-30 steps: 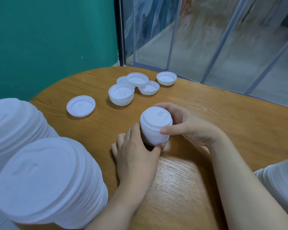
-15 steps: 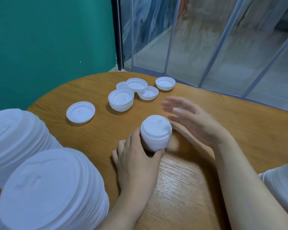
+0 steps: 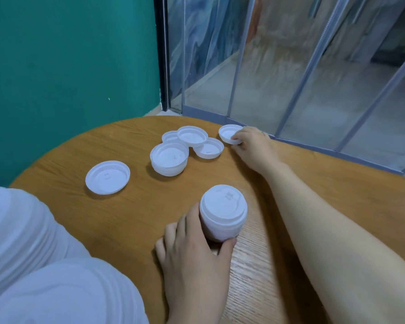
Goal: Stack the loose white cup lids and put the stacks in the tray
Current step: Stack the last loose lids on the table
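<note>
Two hands work at the round wooden table [image 3: 117, 220]. At about 6 o'clock of the table, the left hand [image 3: 194, 256] curls its fingers and thumb around the base of a short stack of lids [image 3: 222, 213], which stands upright with its long axis vertical. The right hand [image 3: 250, 143] reaches far to about 1 o'clock and pinches the near rim of a single loose lid [image 3: 228, 133] that lies open side up.

This lid lies straight beyond the stack, so I judge the right hand must bring it back toward 6 o'clock and turn it over before it fits on top. The right hand is clearly the nearer one.

Other loose lids [image 3: 192, 136] and a small upturned pile [image 3: 170, 160] lie around 12 o'clock, one more lid [image 3: 107, 177] at 10 o'clock. Big finished stacks [image 3: 28, 253] stand at 8 o'clock; I cannot see the tray.
</note>
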{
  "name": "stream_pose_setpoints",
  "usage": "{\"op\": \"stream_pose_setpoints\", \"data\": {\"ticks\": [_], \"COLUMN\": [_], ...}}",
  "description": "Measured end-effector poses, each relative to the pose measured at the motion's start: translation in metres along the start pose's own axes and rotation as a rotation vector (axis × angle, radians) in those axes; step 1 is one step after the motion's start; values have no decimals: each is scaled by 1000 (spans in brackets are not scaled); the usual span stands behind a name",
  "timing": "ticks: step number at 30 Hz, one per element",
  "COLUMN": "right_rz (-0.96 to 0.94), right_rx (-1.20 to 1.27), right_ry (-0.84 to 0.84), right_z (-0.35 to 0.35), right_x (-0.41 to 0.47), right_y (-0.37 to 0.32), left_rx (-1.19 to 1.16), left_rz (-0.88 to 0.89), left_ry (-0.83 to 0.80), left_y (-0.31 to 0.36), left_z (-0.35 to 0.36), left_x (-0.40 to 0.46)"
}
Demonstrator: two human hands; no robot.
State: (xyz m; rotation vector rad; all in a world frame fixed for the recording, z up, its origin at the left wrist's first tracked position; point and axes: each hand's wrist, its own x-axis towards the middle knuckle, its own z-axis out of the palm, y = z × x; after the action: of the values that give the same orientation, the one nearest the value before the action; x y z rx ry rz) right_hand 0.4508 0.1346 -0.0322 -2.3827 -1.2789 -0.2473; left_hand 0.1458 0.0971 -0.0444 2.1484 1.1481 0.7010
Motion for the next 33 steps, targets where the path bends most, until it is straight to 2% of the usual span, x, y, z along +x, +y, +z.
{"op": "stream_pose_setpoints", "data": {"ticks": [5,8,12,15,17,19,23,27,33], "right_rz": [11,158,233,359,457,553,629,570,488], "right_rx": [-32,222,490,756,942,1025,885,714,449], "right_ry": [60,79,174,224,269,291,295,296,185], "right_z": [-17,-35,-64,-81,-82,-76,-53,-45,-39], "right_x": [-5,-20,-52,-83,-105,-127,-156,-166,-165], "right_y": [-9,-21,-37,-48,-52,-54,-41,-37,-36], "left_rx": [18,20,14,15,27,37,36,37,28], "left_rz": [5,-3,0,-5,-2,0,2,7,6], "left_ry": [12,8,-5,-26,-26,-27,-14,-9,-21], "left_y": [-1,0,3,6,7,8,7,6,7], "left_z": [3,1,-5,-9,-10,-10,-9,-8,-8], "left_x": [0,-1,-2,-2,-3,-4,-4,-4,-3]}}
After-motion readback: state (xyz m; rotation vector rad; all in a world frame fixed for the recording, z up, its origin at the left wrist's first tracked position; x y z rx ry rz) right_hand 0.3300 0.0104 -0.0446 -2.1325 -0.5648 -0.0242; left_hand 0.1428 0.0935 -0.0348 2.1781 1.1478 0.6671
